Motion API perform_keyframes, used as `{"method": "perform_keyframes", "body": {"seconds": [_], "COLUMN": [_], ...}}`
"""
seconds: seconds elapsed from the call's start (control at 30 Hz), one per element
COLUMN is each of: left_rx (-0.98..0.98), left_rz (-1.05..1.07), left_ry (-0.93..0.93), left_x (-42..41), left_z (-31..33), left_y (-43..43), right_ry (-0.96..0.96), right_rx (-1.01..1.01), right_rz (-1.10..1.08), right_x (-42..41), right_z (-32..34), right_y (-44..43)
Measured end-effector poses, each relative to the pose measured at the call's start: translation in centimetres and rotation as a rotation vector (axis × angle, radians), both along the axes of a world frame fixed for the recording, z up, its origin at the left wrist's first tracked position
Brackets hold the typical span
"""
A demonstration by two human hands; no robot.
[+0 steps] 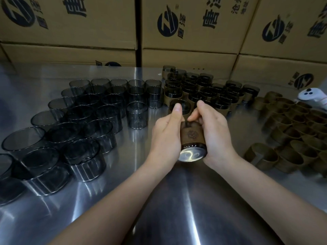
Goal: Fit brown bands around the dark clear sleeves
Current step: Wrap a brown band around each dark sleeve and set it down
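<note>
Between both hands, above the middle of the table, is a dark clear sleeve [192, 154] tipped on its side, its open end facing me. A brown band [192, 134] wraps its middle. My left hand [166, 133] grips the sleeve's left side, thumb pointing up. On the right side, my right hand [215, 131] grips it with fingertips curled onto the band's far edge. Several bare dark sleeves [77, 121] stand in rows at the left. Banded sleeves [203, 91] cluster behind my hands. Loose brown bands [297, 133] are heaped at the right.
The work surface is a shiny steel table [177, 200]. Printed cardboard boxes [185, 29] are stacked along its far edge. A white device [313, 96] with dark dots lies at the far right behind the bands.
</note>
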State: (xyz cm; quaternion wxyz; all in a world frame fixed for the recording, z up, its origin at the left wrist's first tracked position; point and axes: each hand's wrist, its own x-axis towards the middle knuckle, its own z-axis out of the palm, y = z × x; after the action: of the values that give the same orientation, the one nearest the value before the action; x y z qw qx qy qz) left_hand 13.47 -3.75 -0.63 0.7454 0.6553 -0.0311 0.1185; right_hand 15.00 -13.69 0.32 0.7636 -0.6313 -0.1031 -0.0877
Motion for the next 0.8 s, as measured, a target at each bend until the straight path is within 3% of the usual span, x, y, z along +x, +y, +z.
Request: {"method": "perform_keyframes", "body": {"seconds": [0.6,0.7,0.8], "left_rx": [0.049,-0.051,-0.272], "left_rz": [-0.106,-0.17,-0.259], "left_ry": [-0.136,-0.162,-0.08], "left_x": [0.0,0.1,0.5], "left_z": [-0.2,-0.4,-0.3], "left_y": [0.3,0.1,0.4], "right_ry": [-0.192,-0.272,-0.329], "right_rx": [-0.115,-0.072,-0.047], "right_rz": [-0.005,0.021,0.033], "right_x": [-0.1,0.0,0.0], "right_z": [0.3,0.4,0.4], "right_y": [-0.6,-1.1,-1.6]}}
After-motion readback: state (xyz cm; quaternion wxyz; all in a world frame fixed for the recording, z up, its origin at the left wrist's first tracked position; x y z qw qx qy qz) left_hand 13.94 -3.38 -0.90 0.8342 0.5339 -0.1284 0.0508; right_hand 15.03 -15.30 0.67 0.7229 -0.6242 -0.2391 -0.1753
